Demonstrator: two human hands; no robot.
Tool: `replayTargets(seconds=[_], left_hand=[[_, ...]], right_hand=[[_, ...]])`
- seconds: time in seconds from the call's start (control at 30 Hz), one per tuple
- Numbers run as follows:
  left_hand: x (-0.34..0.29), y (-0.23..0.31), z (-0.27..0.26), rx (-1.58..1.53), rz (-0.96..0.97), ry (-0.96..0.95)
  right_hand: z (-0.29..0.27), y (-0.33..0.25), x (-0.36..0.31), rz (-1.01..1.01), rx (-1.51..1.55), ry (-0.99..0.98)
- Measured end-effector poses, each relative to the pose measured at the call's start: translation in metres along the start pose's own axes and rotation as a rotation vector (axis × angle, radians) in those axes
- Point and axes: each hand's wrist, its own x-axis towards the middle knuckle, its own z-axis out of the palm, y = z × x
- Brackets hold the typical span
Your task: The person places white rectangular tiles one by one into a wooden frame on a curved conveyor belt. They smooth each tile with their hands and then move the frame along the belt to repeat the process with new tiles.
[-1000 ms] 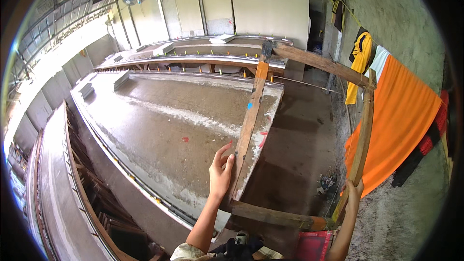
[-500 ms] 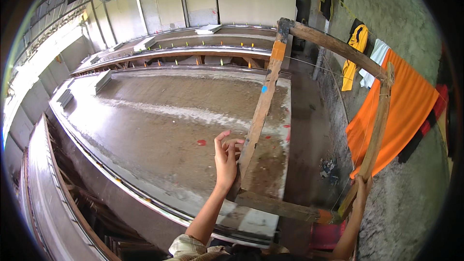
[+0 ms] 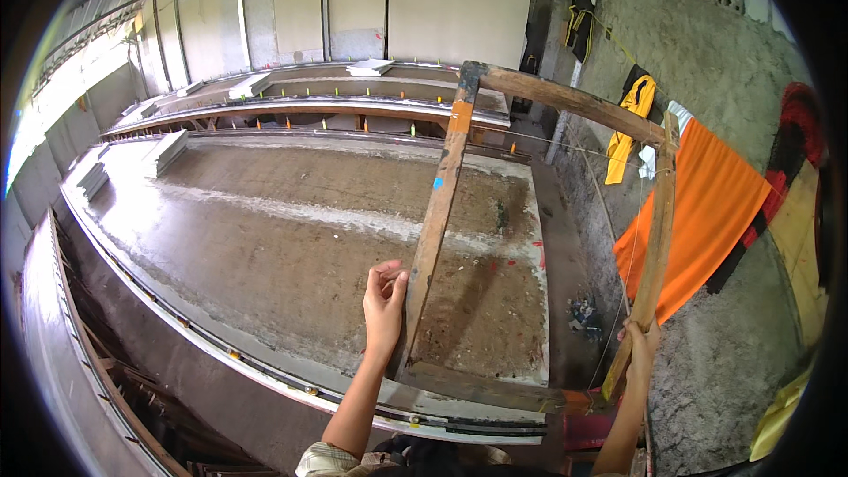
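A large rectangular wooden frame [image 3: 446, 178] is held up in front of me, tilted, with orange tape and a blue patch on its left bar. My right hand [image 3: 639, 341] is closed round the lower part of its right bar. Beside the lower left bar is my left hand [image 3: 383, 307], fingers loosely bent with a gap to the thumb and nothing seen in them. Whether its palm side touches the wood is hard to tell. Through the frame shows the long, stained printing table [image 3: 291, 243], and thin strings trail off the frame.
Stacks of white panels [image 3: 166, 154] lie at the table's far left. Beyond stands another long table [image 3: 309, 102] with coloured pegs along its edge. An orange cloth [image 3: 707, 212] and a yellow garment [image 3: 632, 128] hang by the rough wall on the right. Another table [image 3: 66, 344] runs along the left.
The frame has shifted a little left and down in view, both hands along with it. The left hand's fingers, more spread before, have curled in. My right hand keeps its grip.
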Motion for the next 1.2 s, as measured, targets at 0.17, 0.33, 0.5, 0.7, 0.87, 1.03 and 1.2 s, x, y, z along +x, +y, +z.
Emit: replayTargets(seconds=[0.17,0.33,0.5,0.7,0.87,1.03,1.2], left_hand=[[0.026,0.006,-0.041,0.011,-0.016,-0.014],[0.076,0.007,-0.105,0.235,0.065,-0.131],[0.129,0.003,-0.188,0.200,0.109,-0.205],[0.181,0.021,-0.333,0.161,-0.013,-0.151],[0.219,0.044,-0.429,0.174,-0.027,-0.097],[0.243,0.057,-0.473,0.197,-0.055,-0.061],[0.281,0.058,-0.554,0.294,0.033,-0.045]], right_hand=[[0.042,0.022,-0.011,0.049,0.117,-0.064],[0.118,-0.007,-0.029,0.050,0.094,-0.145],[0.204,-0.043,-0.064,0.089,0.070,-0.208],[0.325,-0.070,-0.122,0.004,-0.043,-0.489],[0.418,-0.100,-0.170,0.104,0.112,-0.555],[0.485,-0.109,-0.187,0.052,0.088,-0.445],[0.566,-0.099,-0.224,0.006,0.082,-0.477]])
